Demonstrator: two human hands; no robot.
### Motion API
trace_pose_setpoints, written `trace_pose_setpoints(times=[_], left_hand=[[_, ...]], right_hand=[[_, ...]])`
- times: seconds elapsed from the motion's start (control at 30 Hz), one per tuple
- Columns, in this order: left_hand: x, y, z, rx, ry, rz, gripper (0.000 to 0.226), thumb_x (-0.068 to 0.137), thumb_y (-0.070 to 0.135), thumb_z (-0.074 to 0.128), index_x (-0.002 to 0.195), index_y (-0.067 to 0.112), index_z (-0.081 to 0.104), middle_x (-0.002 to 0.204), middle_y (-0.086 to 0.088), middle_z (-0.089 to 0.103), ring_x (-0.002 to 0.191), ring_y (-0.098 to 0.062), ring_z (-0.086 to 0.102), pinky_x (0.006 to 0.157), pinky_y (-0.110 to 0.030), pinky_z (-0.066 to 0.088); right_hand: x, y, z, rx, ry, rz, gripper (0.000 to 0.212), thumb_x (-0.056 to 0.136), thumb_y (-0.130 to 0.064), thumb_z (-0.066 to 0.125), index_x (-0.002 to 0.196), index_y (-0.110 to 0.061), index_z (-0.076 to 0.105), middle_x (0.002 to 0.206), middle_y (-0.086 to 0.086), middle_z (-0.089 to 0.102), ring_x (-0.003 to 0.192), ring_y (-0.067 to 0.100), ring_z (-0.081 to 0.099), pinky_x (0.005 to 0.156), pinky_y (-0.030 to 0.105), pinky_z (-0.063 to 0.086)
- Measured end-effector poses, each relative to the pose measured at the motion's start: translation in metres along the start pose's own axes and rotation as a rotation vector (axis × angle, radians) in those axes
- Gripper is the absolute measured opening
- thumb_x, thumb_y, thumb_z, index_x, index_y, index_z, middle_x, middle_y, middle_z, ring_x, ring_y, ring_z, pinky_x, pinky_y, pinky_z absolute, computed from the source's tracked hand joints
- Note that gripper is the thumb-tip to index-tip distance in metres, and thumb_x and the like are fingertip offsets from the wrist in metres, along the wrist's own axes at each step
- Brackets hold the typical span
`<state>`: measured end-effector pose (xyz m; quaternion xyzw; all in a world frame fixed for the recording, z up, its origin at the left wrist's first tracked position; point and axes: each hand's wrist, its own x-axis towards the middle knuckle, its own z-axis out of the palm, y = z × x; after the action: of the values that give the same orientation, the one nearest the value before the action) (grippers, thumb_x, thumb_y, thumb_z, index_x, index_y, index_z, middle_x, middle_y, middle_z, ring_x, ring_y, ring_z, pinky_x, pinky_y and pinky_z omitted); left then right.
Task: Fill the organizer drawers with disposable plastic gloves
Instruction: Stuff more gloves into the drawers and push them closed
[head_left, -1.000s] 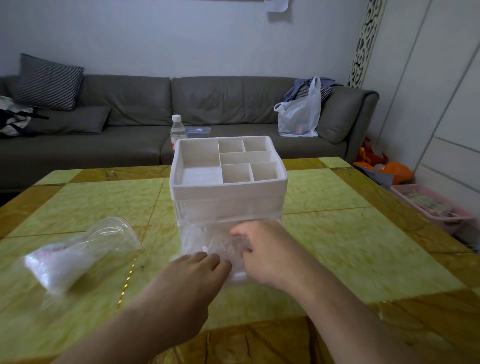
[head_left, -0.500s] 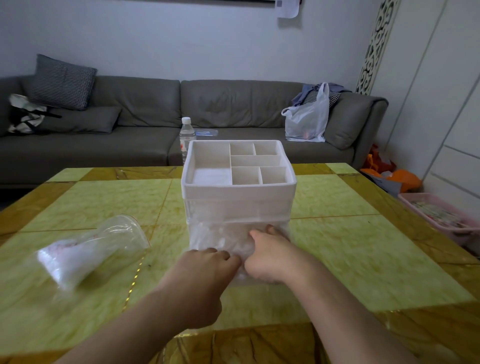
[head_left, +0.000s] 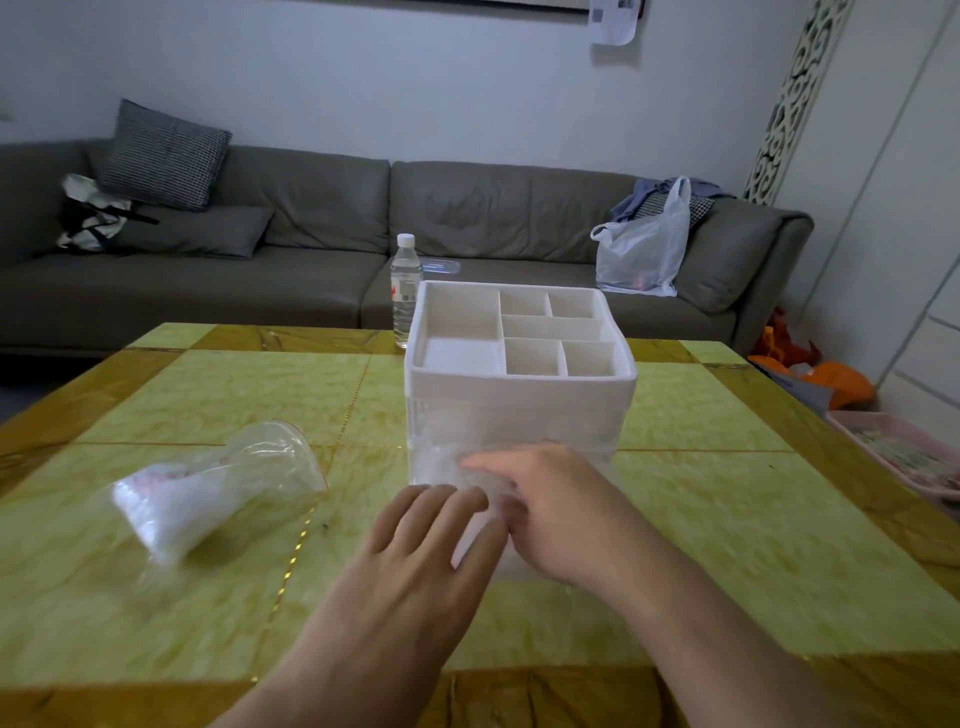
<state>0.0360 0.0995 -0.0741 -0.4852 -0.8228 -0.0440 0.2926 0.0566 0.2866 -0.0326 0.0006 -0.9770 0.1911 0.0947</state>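
1. Spanning most of the view, the worktop (head_left: 727, 519) is tiled yellow-green with a brown border, and it carries everything the task needs.
2. Standing just past the worktop's middle, the white organizer (head_left: 519, 384) shows open compartments on top and clear drawers below; the lowest drawer (head_left: 478, 525) appears pulled out toward the near edge, though blur hides its outline.
3. Lying toward the left edge, the clear bag (head_left: 208, 493) holds a white wad that I judge to be more gloves, its mouth gaping toward the organizer.
4. Reaching in from the near edge, the left hand (head_left: 421, 561) lies with fingers straight on the drawer front, holding nothing.
5. Meeting it from the right, the right hand (head_left: 556, 514) presses crinkled gloves (head_left: 480, 480) at the drawer; whether its fingers curl round them I cannot tell.
6. Judging the step: packing gloves into the bottom drawer. Next likely calls for flattening the film below the rim, then pushing the drawer shut without snagging.
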Motion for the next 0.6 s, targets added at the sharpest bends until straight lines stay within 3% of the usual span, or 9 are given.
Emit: trace_pose_setpoints(times=[0.1,0.2,0.3,0.43,0.53,0.6], left_hand=[[-0.015,-0.011,0.002,-0.019,-0.044,-0.176,0.086,0.051,0.020,0.091,0.129,0.003,0.060,0.127,-0.017,0.058,0.110,-0.036,0.057,0.093,-0.046,0.054],[-0.023,-0.018,0.007,-0.117,-0.174,-0.301,0.100,0.037,0.030,0.101,0.126,0.006,0.060,0.121,-0.011,0.055,0.102,-0.030,0.061,0.071,-0.037,0.061],[-0.025,-0.022,0.014,-0.132,-0.175,-0.287,0.092,0.034,0.022,0.099,0.118,0.010,0.063,0.117,-0.007,0.058,0.097,-0.026,0.063,0.063,-0.030,0.058],[-0.022,-0.023,0.017,-0.113,-0.186,-0.258,0.076,0.038,0.015,0.092,0.110,0.009,0.069,0.127,-0.012,0.060,0.113,-0.032,0.059,0.079,-0.037,0.060],[-0.019,-0.023,0.021,-0.111,-0.188,-0.188,0.060,0.046,0.012,0.085,0.103,0.009,0.068,0.119,-0.009,0.061,0.111,-0.032,0.060,0.082,-0.039,0.061],[-0.019,-0.023,0.025,-0.098,-0.169,-0.132,0.047,0.054,0.009,0.074,0.100,0.011,0.066,0.109,-0.006,0.060,0.107,-0.032,0.060,0.085,-0.041,0.059]], right_hand=[[0.011,0.002,0.012,0.035,-0.087,-0.050,0.057,0.102,-0.022,0.063,0.150,-0.049,0.049,0.152,-0.022,0.055,0.139,0.008,0.053,0.115,0.038,0.047],[0.017,0.001,0.018,-0.023,-0.163,-0.062,0.051,0.102,-0.031,0.063,0.148,-0.050,0.051,0.152,-0.030,0.048,0.138,0.007,0.050,0.112,0.039,0.049],[0.022,-0.002,0.016,-0.154,-0.183,-0.090,0.036,0.101,-0.038,0.060,0.137,-0.043,0.064,0.145,-0.030,0.052,0.131,0.009,0.054,0.104,0.039,0.053],[0.025,-0.007,0.018,-0.260,-0.188,-0.077,0.026,0.101,-0.039,0.056,0.123,-0.039,0.069,0.129,-0.026,0.061,0.118,0.011,0.061,0.090,0.037,0.056],[0.029,-0.004,0.020,-0.243,-0.216,-0.057,0.033,0.100,-0.040,0.055,0.131,-0.046,0.065,0.137,-0.031,0.060,0.120,0.008,0.060,0.093,0.036,0.056],[0.031,0.004,0.024,-0.103,-0.221,-0.006,0.034,0.099,-0.040,0.059,0.132,-0.045,0.067,0.138,-0.034,0.060,0.121,0.003,0.061,0.100,0.034,0.056]])
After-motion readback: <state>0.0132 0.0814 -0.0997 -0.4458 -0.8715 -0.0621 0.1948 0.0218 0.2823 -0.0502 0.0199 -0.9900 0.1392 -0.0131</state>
